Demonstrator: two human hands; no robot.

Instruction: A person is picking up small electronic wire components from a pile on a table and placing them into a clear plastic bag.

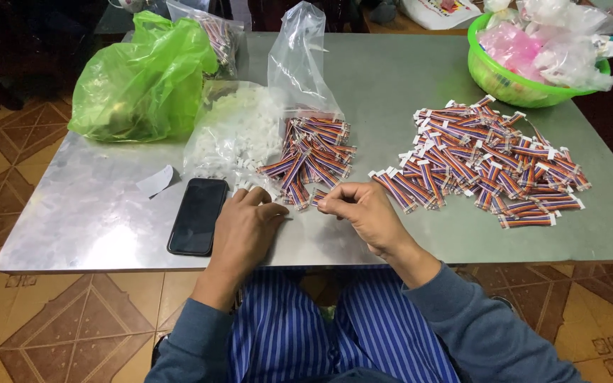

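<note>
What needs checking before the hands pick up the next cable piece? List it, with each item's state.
1. Left hand free of other items: cannot tell, fingers curled.
2. Right hand pinch holds a piece: cannot tell, too small.
3. Small cable pile within reach ahead of both hands: ok.
4. Bag of white connectors open and close by: ok.
5. Phone away from the table edge: not ok, close to it.

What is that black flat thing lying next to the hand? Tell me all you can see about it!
It is a phone, a thin black slab with rounded corners and a dark, glossy screen that is switched off. It lies flat, face up, on the metal table near the front edge, leaning a little to one side. The left hand rests just beside it; whether they touch is unclear. A small white paper scrap lies nearby.
</note>
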